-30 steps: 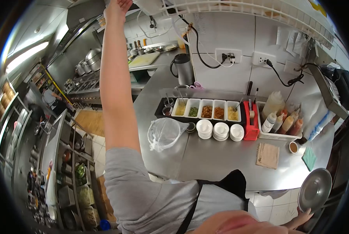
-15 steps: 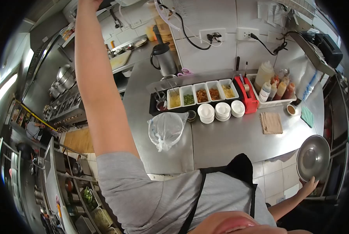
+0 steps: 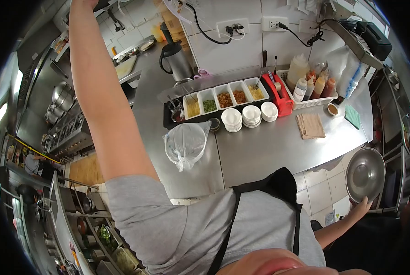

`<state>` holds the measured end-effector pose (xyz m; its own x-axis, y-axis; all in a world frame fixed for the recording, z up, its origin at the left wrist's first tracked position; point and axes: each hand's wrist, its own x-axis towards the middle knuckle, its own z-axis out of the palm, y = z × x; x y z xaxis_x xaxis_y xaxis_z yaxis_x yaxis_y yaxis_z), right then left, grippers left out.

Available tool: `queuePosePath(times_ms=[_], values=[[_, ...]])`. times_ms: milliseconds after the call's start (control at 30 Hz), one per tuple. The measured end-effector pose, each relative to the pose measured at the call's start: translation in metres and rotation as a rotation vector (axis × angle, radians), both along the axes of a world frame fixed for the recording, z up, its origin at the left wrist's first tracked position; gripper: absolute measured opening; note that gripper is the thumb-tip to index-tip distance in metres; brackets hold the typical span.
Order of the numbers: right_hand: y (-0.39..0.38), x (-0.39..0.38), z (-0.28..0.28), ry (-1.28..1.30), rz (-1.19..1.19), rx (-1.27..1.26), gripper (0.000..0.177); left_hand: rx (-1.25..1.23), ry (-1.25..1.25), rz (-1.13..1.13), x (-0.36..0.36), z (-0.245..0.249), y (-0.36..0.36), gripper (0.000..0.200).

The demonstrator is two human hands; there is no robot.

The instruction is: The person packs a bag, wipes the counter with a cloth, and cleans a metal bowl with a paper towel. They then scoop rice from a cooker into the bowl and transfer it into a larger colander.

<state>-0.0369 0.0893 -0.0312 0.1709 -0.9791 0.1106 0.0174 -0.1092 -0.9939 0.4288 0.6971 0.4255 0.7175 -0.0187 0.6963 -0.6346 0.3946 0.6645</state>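
A wide metal bowl (image 3: 366,172) is in my right hand (image 3: 362,209), out to the right past the table's edge. The fingers grip its lower rim, and its hollow side faces me. My left arm reaches high up at the left. Only a sliver of my left hand (image 3: 86,2) shows at the top edge, near a dark fixture; its fingers are out of sight. Below it on the steel table (image 3: 269,142) are a knotted clear plastic bag (image 3: 185,144), stacks of small white dishes (image 3: 231,119) and a black holder of white tubs with chopped toppings (image 3: 224,99).
A basket (image 3: 313,101) of sauce bottles, a red tape dispenser (image 3: 280,98), a folded brown cloth (image 3: 311,126) and a small sauce cup (image 3: 333,109) stand at the right. A steel jug (image 3: 177,59) is at the back left. Another person (image 3: 33,162) is far left by the stoves.
My view has shifted slightly, so the tabletop things appear further left and higher. My right hand still holds the bowl, and my left arm stays raised.
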Motion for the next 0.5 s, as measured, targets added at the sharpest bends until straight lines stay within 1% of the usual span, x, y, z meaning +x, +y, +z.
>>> queuePosePath(times_ms=[100,200,300,400,433,500], values=[[0.008,0.000,0.006,0.014,-0.023,0.021,0.053,-0.021,-0.077,-0.038,0.006,-0.003,0.003,0.020],[0.009,0.000,0.002,0.005,-0.009,0.022,0.053,-0.023,-0.136,0.180,-0.012,0.000,-0.009,0.019],[0.008,-0.002,-0.003,-0.013,0.002,0.025,0.053,0.088,0.000,0.442,-0.010,0.013,-0.015,0.019],[0.012,-0.002,-0.010,-0.021,-0.001,0.034,0.052,0.079,0.019,0.242,-0.006,0.013,-0.007,0.018],[0.014,-0.003,-0.010,-0.019,-0.004,0.038,0.052,0.202,0.023,0.233,-0.002,0.014,-0.002,0.035],[0.017,-0.005,-0.010,0.007,0.007,0.048,0.052,0.448,0.029,0.213,0.007,0.018,0.009,0.079]])
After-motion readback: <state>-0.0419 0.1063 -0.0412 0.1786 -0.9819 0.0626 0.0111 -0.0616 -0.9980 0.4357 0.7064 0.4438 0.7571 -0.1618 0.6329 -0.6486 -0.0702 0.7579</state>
